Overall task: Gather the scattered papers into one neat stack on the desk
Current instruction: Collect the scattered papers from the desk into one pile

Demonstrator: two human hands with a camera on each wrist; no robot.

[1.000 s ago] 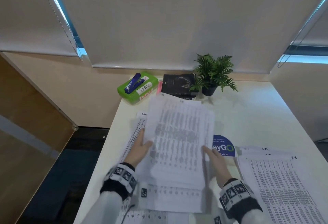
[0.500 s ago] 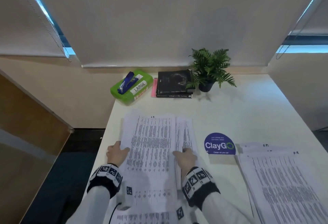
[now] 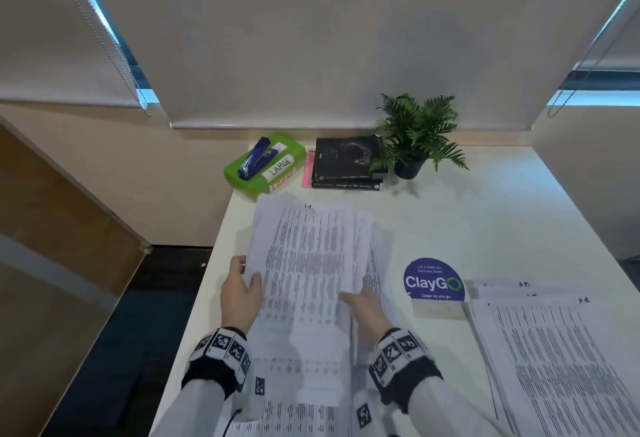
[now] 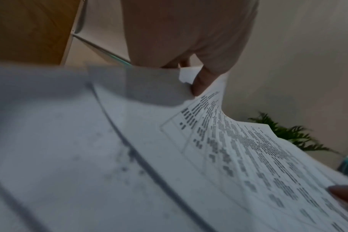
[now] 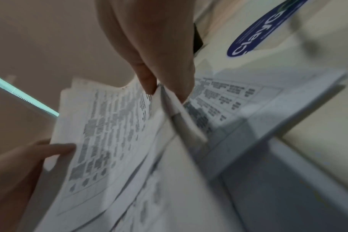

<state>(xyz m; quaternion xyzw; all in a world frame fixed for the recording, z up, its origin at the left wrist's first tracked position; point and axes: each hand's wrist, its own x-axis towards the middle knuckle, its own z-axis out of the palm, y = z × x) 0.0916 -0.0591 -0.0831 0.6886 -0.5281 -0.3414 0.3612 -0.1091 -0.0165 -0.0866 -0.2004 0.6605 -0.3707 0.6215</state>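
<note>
A sheaf of printed papers point(image 3: 304, 263) is held tilted up above the white desk point(image 3: 485, 214), its sheets fanned unevenly at the top. My left hand point(image 3: 242, 292) grips its left edge, thumb on the printed face point(image 4: 201, 84). My right hand point(image 3: 363, 305) pinches the sheaf's right edge between thumb and fingers point(image 5: 163, 87). More printed sheets point(image 3: 375, 273) lie flat on the desk under and right of the sheaf. A second spread of papers point(image 3: 561, 360) lies at the desk's right front.
A blue round ClayGo sign point(image 3: 433, 280) stands between the two paper groups. At the back are a green box point(image 3: 266, 166) with a blue stapler point(image 3: 254, 157), dark books point(image 3: 346, 164) and a potted fern point(image 3: 415, 138). The desk's left edge point(image 3: 214, 256) drops to the floor.
The sheaf was held up, then laid flat on the desk half a second ago, and is now lifted and tilted up again by both hands.
</note>
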